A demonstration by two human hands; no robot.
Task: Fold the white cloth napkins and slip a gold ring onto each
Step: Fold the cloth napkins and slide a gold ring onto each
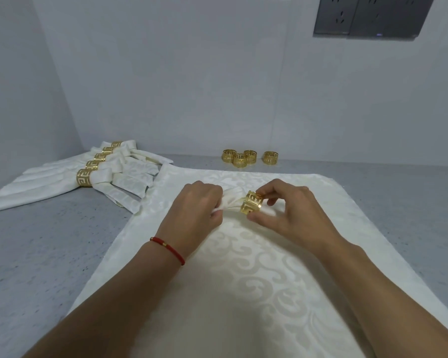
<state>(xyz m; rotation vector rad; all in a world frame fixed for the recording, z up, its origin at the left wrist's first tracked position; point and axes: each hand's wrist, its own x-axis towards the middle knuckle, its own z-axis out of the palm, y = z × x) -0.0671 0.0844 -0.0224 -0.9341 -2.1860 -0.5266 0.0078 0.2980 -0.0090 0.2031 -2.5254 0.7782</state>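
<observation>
Midway through: five ringed napkins (98, 177) finished at ten o'clock, four spare gold rings (246, 157) waiting at twelve. At centre, left hand (194, 210) gripping the bunched napkin (233, 202), right hand (290, 213) pinching a gold ring (251, 205) threaded over its end. Underneath, damask cloth (243, 293) lying flat, apparently unfolded.

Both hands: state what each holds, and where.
Left hand grips the gathered white cloth napkin at its bunched end; right hand pinches the gold fretwork ring by its rim.
</observation>
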